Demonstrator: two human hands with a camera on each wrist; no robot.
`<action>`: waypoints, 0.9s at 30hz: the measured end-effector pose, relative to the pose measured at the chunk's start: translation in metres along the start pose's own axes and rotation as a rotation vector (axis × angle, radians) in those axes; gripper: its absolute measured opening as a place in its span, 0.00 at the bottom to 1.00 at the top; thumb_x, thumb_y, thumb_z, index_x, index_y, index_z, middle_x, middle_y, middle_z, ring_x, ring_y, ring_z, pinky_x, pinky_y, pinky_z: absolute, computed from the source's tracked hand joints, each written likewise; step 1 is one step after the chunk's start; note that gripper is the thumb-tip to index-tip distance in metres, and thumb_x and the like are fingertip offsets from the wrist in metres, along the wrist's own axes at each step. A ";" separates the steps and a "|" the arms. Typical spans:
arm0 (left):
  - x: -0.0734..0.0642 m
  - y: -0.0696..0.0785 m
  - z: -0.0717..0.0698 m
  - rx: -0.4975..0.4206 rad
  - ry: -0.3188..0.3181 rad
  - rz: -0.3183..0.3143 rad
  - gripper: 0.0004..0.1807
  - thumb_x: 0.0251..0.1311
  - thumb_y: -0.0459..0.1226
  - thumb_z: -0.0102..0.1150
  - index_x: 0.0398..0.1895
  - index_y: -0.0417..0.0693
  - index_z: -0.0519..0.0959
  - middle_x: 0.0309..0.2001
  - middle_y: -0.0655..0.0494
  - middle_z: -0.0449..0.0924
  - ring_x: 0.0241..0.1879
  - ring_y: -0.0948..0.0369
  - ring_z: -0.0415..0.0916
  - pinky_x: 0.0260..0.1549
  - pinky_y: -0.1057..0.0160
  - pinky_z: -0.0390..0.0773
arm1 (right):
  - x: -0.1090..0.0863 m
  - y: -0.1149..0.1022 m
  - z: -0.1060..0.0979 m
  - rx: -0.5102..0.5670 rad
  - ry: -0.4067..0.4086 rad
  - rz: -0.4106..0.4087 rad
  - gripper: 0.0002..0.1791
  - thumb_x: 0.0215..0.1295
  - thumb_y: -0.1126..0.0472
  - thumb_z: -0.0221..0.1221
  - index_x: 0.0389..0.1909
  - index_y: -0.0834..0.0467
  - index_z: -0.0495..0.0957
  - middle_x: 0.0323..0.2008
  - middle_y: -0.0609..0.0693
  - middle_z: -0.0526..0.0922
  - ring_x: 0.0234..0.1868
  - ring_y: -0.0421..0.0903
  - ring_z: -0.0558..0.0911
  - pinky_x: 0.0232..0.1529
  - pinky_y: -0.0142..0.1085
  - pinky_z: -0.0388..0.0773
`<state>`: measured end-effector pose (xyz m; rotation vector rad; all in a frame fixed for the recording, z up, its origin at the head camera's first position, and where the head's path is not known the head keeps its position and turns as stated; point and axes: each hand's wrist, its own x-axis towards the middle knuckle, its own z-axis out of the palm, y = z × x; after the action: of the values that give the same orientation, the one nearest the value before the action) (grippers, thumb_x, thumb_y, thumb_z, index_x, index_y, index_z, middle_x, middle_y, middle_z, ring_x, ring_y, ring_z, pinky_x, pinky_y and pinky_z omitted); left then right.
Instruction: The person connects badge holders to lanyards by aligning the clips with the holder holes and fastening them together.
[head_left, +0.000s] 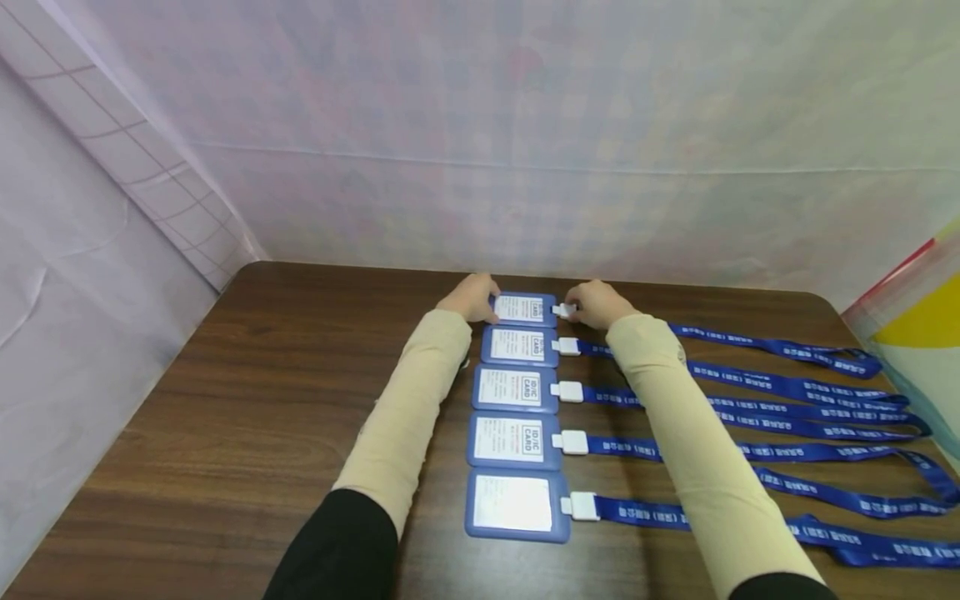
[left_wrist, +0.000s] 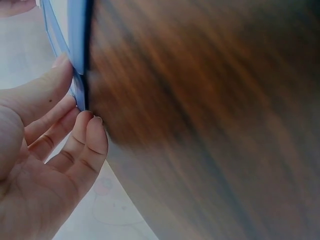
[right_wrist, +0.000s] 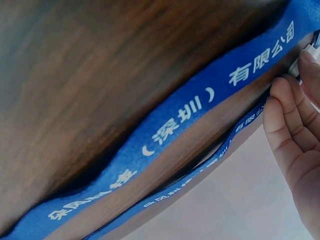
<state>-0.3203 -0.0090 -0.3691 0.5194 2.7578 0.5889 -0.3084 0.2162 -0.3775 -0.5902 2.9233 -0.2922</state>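
Note:
At the far end of a column of blue ID badge holders lies the farthest badge holder, with a printed white card in it. My left hand holds its left edge; in the left wrist view the thumb and fingers pinch the corner of the blue frame. On the other side, my right hand pinches the white clip that joins the holder to its lanyard. The right wrist view shows the blue lanyard with white lettering running beside the right hand. The right forearm hides parts of several lanyards.
Nearer me, more badge holders lie in line, their lanyards stretched rightward. The nearest holder shows glare on its card. A white cloth hangs behind the wooden table. A yellow and white item stands at the right.

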 end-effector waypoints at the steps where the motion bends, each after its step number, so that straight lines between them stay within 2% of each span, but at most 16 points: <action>1: 0.000 0.000 0.000 -0.002 0.000 -0.002 0.29 0.50 0.36 0.66 0.55 0.35 0.71 0.56 0.45 0.69 0.56 0.52 0.65 0.55 0.60 0.66 | 0.000 0.000 0.000 0.001 0.000 0.000 0.13 0.57 0.65 0.60 0.43 0.66 0.78 0.41 0.60 0.80 0.42 0.55 0.77 0.44 0.46 0.73; 27: -0.002 0.000 0.000 -0.018 0.007 -0.009 0.28 0.49 0.35 0.66 0.55 0.35 0.71 0.56 0.45 0.69 0.56 0.52 0.65 0.55 0.60 0.66 | 0.000 -0.003 0.000 -0.007 -0.010 -0.002 0.15 0.58 0.64 0.60 0.45 0.66 0.77 0.43 0.60 0.79 0.44 0.55 0.77 0.46 0.46 0.73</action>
<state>-0.3186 -0.0097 -0.3684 0.5011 2.7573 0.6134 -0.3074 0.2137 -0.3768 -0.5936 2.9156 -0.2791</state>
